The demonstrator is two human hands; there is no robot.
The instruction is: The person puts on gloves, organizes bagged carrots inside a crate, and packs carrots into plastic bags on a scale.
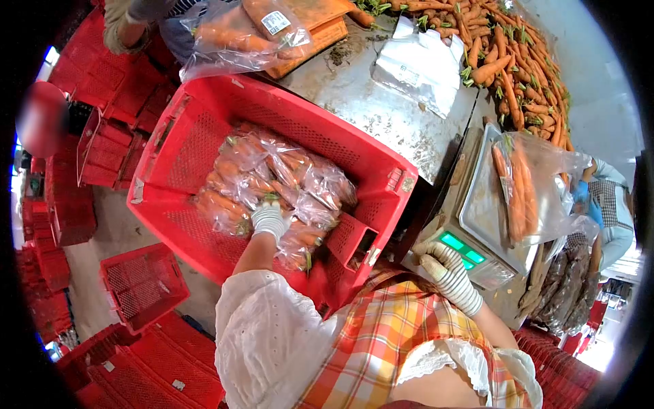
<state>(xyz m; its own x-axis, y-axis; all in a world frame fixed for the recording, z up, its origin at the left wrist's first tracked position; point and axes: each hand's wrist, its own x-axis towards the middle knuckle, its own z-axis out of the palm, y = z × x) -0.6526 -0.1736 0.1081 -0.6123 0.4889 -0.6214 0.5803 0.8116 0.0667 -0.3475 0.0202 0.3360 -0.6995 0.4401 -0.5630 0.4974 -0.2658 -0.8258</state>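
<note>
My left hand [270, 221], in a striped knit glove, reaches down into a large red crate [184, 129]. Its fingers are closed on a clear plastic bag of carrots [300, 238], with the fingertips partly hidden. Several similar carrot bags [272, 163] lie around it in the crate. My right hand [446, 273], gloved the same way, is beside the lit green display [463, 249] of a scale. Its fingers are loosely bent and a little apart, and nothing shows in them. On the scale's metal pan [477, 204] lies another clear bag of carrots [519, 191].
Loose carrots [524, 82] are heaped on the metal table [340, 82], near white plastic bags [422, 68]. Bagged carrots [252, 31] lie on an orange crate [317, 27]. Red crates [143, 286] stand on the floor at left. Co-workers' hands [589, 201] are at far right; another person's sleeve [122, 31] shows top left.
</note>
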